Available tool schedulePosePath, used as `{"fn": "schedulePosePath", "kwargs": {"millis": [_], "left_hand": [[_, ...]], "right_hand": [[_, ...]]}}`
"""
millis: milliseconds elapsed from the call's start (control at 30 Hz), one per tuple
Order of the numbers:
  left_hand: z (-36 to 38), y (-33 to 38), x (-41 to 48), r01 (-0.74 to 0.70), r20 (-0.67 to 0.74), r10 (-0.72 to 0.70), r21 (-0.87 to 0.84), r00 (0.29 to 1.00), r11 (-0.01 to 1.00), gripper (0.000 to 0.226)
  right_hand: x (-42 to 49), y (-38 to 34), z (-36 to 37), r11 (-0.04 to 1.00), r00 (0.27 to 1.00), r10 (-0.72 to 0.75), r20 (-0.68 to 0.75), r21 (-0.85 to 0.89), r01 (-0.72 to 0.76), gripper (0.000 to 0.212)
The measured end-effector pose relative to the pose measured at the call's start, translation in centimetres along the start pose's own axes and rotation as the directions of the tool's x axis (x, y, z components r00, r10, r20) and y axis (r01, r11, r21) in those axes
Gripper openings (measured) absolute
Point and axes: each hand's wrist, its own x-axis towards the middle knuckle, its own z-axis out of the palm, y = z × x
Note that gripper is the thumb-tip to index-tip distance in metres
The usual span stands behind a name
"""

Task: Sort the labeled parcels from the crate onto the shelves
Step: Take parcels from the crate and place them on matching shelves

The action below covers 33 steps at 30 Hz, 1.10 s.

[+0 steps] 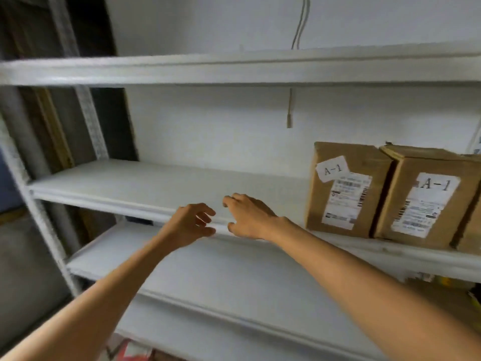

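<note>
Two brown cardboard parcels with white "A-1" labels stand side by side on the right of the middle shelf (145, 186): one parcel (346, 188) on the left, a second parcel (426, 201) to its right. A third brown box (471, 230) is cut off by the right edge. My left hand (190, 225) and my right hand (250, 217) hover at the middle shelf's front edge, left of the parcels. Both hold nothing, their fingers loosely curled. The crate is out of view.
The white metal rack has an upper shelf (234, 69) and a lower shelf (208, 277). Perforated uprights (88, 121) stand at the left. A cord (289, 108) hangs on the white wall behind. Yellow items (442, 293) lie under the middle shelf at right.
</note>
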Motion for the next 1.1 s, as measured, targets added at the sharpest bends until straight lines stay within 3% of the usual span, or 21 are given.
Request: {"fn": "schedulePosePath", "kwargs": {"millis": [100, 200, 367, 533, 633, 800, 867, 1000, 1100], "left_hand": [[-4.5, -4.2, -5.6, 0.188, -0.035, -0.185, 0.148, 0.982, 0.971, 0.033], [-8.5, -6.9, -12.7, 0.374, -0.136, -0.350, 0.239, 0.927, 0.896, 0.034], [-10.2, -7.9, -26.6, 0.695, -0.364, -0.616, 0.139, 0.699, 0.706, 0.035], [-6.8, -5.0, -42.4, 0.879, -0.481, -0.775, -0.021, 0.409, 0.477, 0.036], [-2.8, -0.9, -52.9, 0.942, -0.528, -0.828, -0.137, 0.191, 0.305, 0.038], [4.3, 9.0, -68.1, 0.936, -0.598, -0.776, -0.352, -0.200, 0.030, 0.033], [6.3, 12.5, -72.2, 0.904, -0.599, -0.729, -0.423, -0.331, -0.063, 0.029], [9.9, 18.8, -79.8, 0.834, -0.558, -0.648, -0.498, -0.519, -0.239, 0.024], [12.2, 22.2, -85.3, 0.745, -0.504, -0.578, -0.586, -0.642, -0.317, 0.032]], "right_hand": [[3.2, -6.0, 2.1, 0.986, 0.979, -0.160, 0.127, 0.072, 0.152, 0.043], [4.6, -12.7, 3.9, 0.925, 0.913, -0.376, 0.157, 0.128, 0.359, 0.047], [2.0, -23.5, 6.8, 0.729, 0.717, -0.681, 0.150, 0.235, 0.643, 0.047], [-5.8, -33.6, 10.1, 0.452, 0.414, -0.892, 0.183, 0.333, 0.827, 0.047], [-13.4, -39.4, 12.0, 0.273, 0.203, -0.957, 0.209, 0.397, 0.876, 0.049], [-30.6, -46.5, 12.8, -0.135, -0.252, -0.943, 0.219, 0.440, 0.888, 0.039], [-36.8, -48.9, 12.3, -0.286, -0.400, -0.896, 0.194, 0.438, 0.852, 0.034], [-47.4, -52.2, 10.7, -0.500, -0.588, -0.798, 0.132, 0.400, 0.768, 0.049], [-53.6, -54.7, 10.4, -0.596, -0.674, -0.726, 0.136, 0.363, 0.716, 0.039]]}}
